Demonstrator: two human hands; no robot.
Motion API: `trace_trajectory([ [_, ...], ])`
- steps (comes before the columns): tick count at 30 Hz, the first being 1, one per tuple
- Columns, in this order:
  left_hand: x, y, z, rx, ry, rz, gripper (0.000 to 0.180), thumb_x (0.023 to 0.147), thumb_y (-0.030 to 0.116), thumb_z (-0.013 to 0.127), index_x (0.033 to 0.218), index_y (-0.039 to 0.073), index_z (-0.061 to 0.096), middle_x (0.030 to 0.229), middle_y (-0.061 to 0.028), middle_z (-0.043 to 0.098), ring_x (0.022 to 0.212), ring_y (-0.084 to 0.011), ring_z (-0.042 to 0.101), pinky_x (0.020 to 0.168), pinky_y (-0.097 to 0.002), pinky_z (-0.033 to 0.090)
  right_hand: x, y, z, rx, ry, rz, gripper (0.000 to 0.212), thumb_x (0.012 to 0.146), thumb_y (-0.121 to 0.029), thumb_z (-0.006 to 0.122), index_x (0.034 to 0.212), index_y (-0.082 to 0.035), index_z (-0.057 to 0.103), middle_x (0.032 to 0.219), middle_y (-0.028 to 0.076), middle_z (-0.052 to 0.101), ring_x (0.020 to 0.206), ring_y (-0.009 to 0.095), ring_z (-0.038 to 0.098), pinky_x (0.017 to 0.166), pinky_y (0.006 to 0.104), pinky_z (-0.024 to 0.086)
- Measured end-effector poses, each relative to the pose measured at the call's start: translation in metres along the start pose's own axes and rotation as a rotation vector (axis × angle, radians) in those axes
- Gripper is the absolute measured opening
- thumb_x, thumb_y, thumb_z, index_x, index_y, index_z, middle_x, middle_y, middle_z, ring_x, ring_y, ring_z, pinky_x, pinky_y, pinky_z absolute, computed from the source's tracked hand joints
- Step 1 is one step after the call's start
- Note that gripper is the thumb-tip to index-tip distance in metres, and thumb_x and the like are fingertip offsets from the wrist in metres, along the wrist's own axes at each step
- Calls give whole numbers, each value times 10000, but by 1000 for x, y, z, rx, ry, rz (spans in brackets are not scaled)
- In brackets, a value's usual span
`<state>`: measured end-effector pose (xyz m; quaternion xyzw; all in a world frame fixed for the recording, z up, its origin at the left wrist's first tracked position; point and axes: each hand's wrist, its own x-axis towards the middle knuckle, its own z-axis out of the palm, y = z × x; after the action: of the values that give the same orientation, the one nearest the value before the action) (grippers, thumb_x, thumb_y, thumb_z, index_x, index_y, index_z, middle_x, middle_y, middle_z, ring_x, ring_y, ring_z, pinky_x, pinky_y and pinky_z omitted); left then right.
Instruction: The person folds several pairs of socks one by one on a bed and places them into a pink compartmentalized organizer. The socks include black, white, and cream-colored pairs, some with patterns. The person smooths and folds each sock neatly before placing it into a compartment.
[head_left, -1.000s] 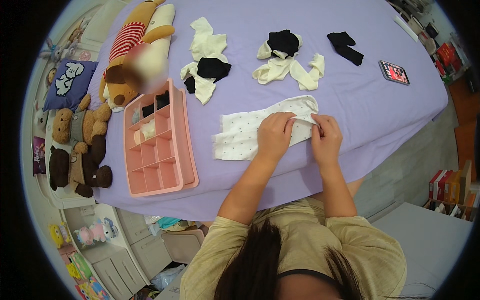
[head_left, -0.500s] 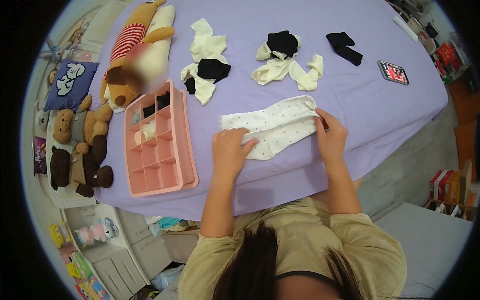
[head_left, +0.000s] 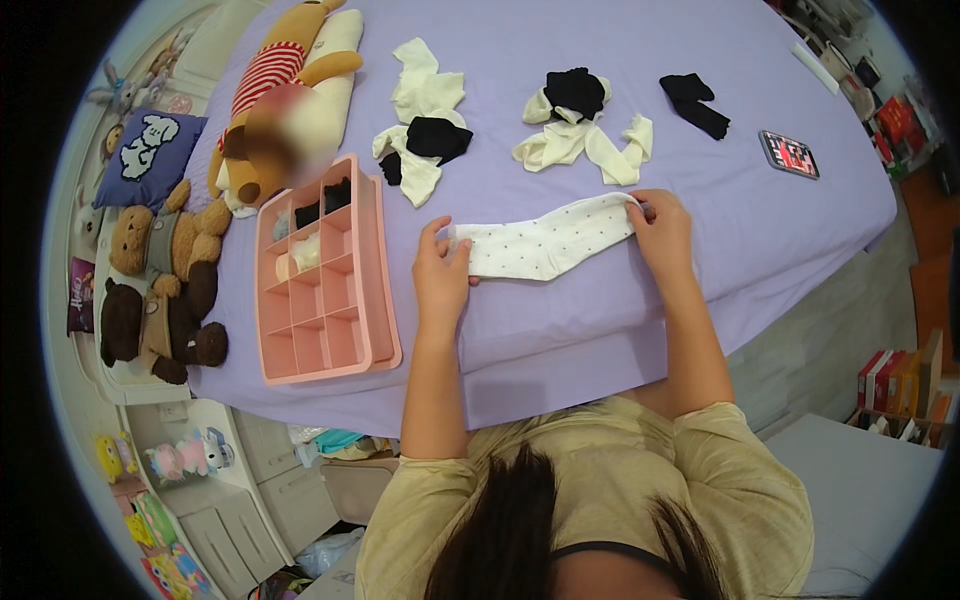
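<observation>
A white sock with small dark dots (head_left: 545, 240) stretches between my two hands over the purple bedsheet. My left hand (head_left: 440, 272) grips its cuff end, thumb on top. At the other end my right hand (head_left: 662, 228) pinches the toe. To the left of my left hand stands a pink divided box (head_left: 385, 330). Dark rolled pieces (head_left: 322, 203) and a cream one (head_left: 304, 252) fill some of its far compartments; the nearer compartments are bare.
Beyond the sock lie a pile of cream and black socks (head_left: 425, 95), another such pile (head_left: 590, 140), and a black pair (head_left: 692, 104). A phone (head_left: 789, 154) rests at the right. Plush toys (head_left: 160, 240) and a blue pillow (head_left: 150, 158) line the left side.
Two sock layers lay spread side by side; now they appear as one narrower dotted shape. My left hand has turned upright at the cuff. My right hand still holds the toe.
</observation>
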<state>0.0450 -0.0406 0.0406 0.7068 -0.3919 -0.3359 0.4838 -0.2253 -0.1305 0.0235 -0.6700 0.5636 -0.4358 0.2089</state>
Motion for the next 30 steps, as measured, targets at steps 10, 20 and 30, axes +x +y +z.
trace_trajectory([
  [10, -9, -14, 0, 408, 222, 315, 439, 880, 49, 643, 1302, 67, 521, 975, -169, 638, 787, -257, 635, 695, -366, 519, 2, -12, -1, -19, -52, -64, 136, 804, -42, 682, 931, 9, 677, 883, 111, 639, 687, 240, 591, 666, 331, 496],
  [20, -28, -5, 24, 751, 117, 772, 485, 843, 153, 687, 1296, 58, 541, 1353, -158, 502, 1291, -305, 441, 1061, -512, 320, -7, -22, -2, -121, -12, -432, 275, 809, -24, 654, 1084, -23, 650, 1133, 132, 623, 1010, 306, 596, 880, 392, 483],
  [30, -32, -6, 42, 949, -225, 613, 591, 926, 366, 558, 1446, 120, 421, 1530, -119, 350, 1430, -332, 273, 1156, -573, 117, -21, -12, 18, -434, -482, -528, 538, 938, -370, 544, 1358, -37, 497, 1455, 119, 454, 1385, 267, 370, 1115, 453, 304],
])
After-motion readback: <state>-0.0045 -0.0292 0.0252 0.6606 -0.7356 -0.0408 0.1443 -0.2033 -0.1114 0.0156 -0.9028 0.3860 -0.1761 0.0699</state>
